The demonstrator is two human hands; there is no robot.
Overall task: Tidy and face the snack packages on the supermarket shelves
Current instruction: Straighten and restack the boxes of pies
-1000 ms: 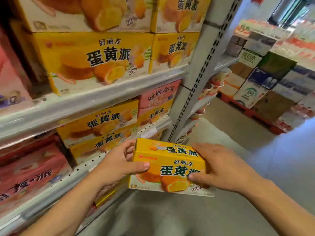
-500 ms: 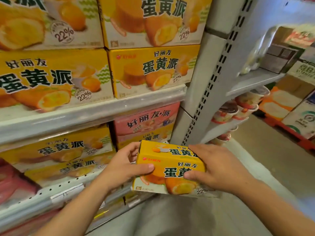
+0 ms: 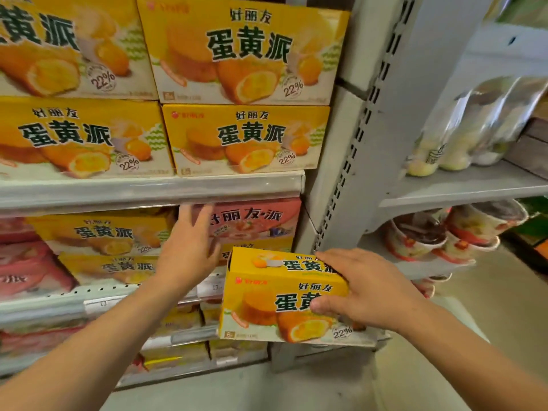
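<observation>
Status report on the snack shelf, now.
Right hand grips yellow box. Left hand open, touching pink box. Nothing blocking.

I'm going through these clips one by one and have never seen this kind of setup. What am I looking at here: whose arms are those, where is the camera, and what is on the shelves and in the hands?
There is no machine: these are a person's two bare arms, filmed by a wide-angle camera worn on the head, looking forward and down at supermarket shelves. The right hand grips a yellow box of snack cakes, thumb on its front and fingers over its top, held in front of the shelves. The left hand reaches with straight fingers to a pink box on the middle shelf, under the upper shelf's edge. Above, larger yellow boxes stand stacked, fronts facing out. To the right, another rack holds snack cups.
</observation>
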